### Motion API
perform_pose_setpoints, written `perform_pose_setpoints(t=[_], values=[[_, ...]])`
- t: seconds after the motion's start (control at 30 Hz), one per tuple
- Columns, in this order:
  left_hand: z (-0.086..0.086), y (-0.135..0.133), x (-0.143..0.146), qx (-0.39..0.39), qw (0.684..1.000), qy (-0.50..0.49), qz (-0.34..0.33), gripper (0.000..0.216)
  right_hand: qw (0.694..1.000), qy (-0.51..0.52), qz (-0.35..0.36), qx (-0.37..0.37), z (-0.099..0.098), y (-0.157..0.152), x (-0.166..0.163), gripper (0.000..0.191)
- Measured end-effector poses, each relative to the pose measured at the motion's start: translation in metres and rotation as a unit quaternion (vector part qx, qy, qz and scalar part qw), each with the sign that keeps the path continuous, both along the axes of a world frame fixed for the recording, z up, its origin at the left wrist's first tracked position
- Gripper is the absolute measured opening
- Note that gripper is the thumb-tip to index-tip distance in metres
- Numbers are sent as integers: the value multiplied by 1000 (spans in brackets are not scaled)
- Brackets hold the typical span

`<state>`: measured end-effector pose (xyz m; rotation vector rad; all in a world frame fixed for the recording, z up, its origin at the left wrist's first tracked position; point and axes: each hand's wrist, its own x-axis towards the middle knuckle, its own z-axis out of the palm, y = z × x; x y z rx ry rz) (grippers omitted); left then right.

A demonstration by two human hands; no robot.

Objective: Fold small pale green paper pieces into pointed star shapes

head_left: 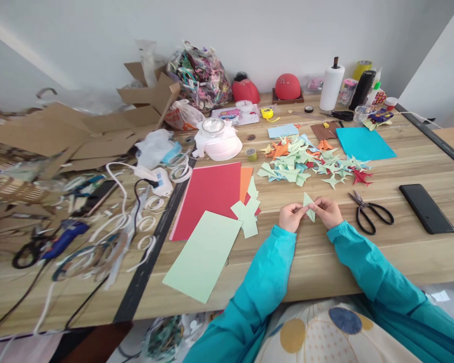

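Note:
My left hand point(290, 217) and my right hand point(328, 212) both pinch a small folded pale green paper piece point(309, 206) just above the wooden table point(401, 252). The fingers of each hand are closed on its edges, and the piece stands with a pointed tip up. Both arms wear teal sleeves. A few small green paper squares point(246, 214) lie left of my left hand. Black scissors point(371, 212) lie just right of my right hand.
A pile of folded paper shapes point(310, 161) lies beyond my hands. Red sheet point(208, 199), large green sheet point(204, 254), blue sheet point(363, 142) and a black phone point(426, 208) lie around. Cardboard, tape rolls, cables and a glue gun point(60, 241) crowd the left.

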<state>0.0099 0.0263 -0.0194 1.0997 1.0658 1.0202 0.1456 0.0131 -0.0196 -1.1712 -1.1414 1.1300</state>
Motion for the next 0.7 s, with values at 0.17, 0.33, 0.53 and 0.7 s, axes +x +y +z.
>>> perform_pose_setpoints(t=[0.17,0.33,0.53,0.7], values=[[2,-1,-1,30,1000,-2,-2,23,1000,-8,1,-8,0,-1,-1,32],[4,-1,3,-24,995,-100,-1,26,1000,-5,10,-16,3,-2,-1,32],[5,0,1,45,997,-52,30,24,997,-37,65,-4,4,-3,-4,31],[6,-1,-1,69,996,-30,49,23,996,-37,74,-12,4,-4,-5,30]])
